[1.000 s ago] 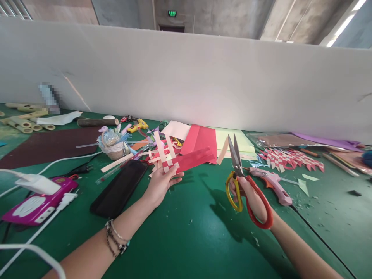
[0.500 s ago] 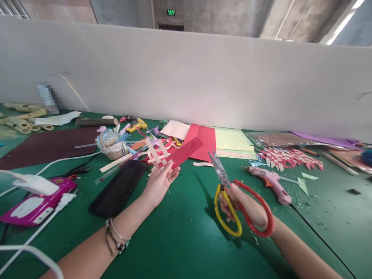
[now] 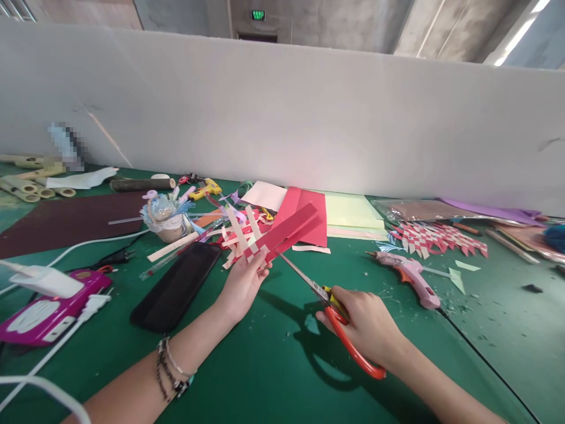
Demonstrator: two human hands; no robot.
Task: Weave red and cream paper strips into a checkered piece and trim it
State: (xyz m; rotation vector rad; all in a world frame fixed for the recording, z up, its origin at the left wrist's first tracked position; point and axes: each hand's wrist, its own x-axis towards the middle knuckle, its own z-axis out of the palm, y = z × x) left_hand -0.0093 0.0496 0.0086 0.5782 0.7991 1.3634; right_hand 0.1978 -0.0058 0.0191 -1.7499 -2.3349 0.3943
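Observation:
My left hand (image 3: 248,281) pinches a small woven piece of red and pale pink paper strips (image 3: 282,231). Its red ends point up to the right, and pale ends stick up to the left. In my right hand (image 3: 364,324) is a pair of scissors (image 3: 314,287) with one red and one yellow handle. The blades look closed or nearly so, with their tip beside the red strips close to my left fingers. Whether the tip touches the paper I cannot tell.
Behind the hands lie red paper (image 3: 315,227), light green sheets (image 3: 353,212) and paper scraps. A black phone (image 3: 176,288) and purple power strip (image 3: 57,306) are at left. To the right rest a pink glue gun (image 3: 410,274) and woven red-and-white pieces (image 3: 441,238).
My right hand has turned over, swinging the scissors from pointing upward to pointing left, with the tip now by the woven paper. The red strips in my left hand have fanned apart.

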